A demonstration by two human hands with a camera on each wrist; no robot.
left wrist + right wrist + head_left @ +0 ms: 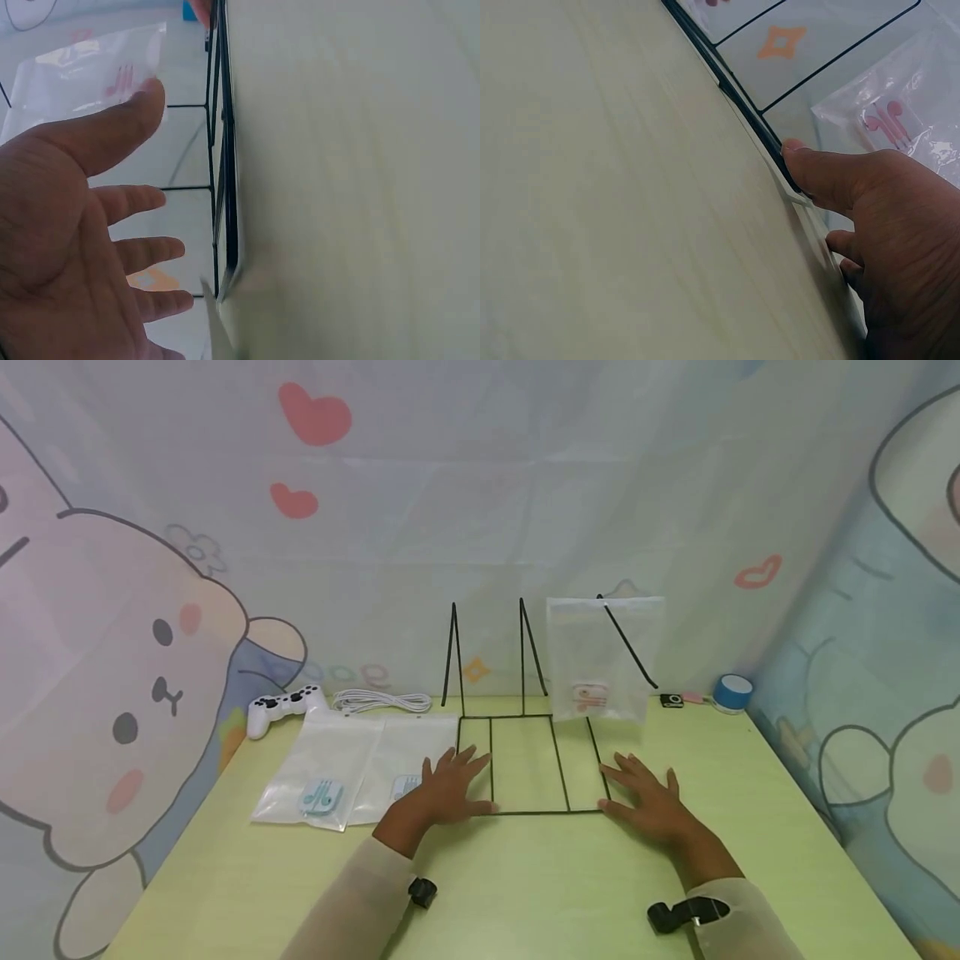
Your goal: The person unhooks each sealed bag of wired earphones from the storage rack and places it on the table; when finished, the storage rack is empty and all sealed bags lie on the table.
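A black wire display rack lies on the table, its upright prongs at the back. From its right prong hangs a clear bag with a pink earphone set in it. My left hand spreads over the rack's left side, thumb along the front edge; the left wrist view shows its fingers straight and apart. At the right side, my right hand has its fingers extended, and in the right wrist view the thumb touches the front corner. Beside the left hand lie two flat bags with blue-toned earphone sets.
A white game controller and a coiled white cable sit at the back left. Back right are a blue roll of tape and a small black device. A printed curtain surrounds the table.
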